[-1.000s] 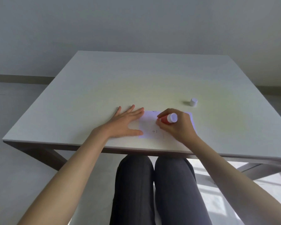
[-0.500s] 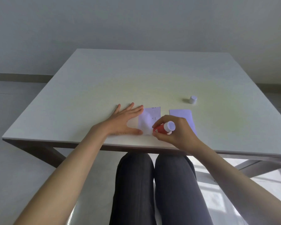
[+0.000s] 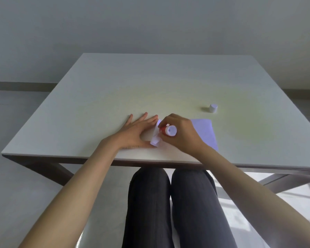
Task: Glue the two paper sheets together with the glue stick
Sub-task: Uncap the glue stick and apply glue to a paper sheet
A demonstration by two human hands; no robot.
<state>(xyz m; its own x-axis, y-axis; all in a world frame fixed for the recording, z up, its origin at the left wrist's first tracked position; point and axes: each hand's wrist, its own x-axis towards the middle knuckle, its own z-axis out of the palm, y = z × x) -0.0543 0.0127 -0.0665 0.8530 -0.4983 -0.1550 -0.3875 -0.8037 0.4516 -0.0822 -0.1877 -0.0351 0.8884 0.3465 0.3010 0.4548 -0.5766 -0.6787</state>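
Two small pale sheets lie near the table's front edge. The left sheet [image 3: 155, 139] is mostly hidden under my hands; its near corner shows. The right sheet [image 3: 207, 133] lies flat, partly under my right wrist. My right hand [image 3: 182, 135] grips a red glue stick [image 3: 168, 131], its white base toward me and its tip down on the left sheet. My left hand [image 3: 135, 133] lies flat with fingers spread, thumb and fingertips pressing that sheet's left edge.
The white cap [image 3: 213, 108] of the glue stick stands on the white table [image 3: 150, 83], behind and to the right of the sheets. The table's front edge runs just below my wrists, with my knees under it.
My right hand has rubbed the glue stick over the left sheet, down toward me and back up toward its far end. The left hand has stayed pressed on the sheet.
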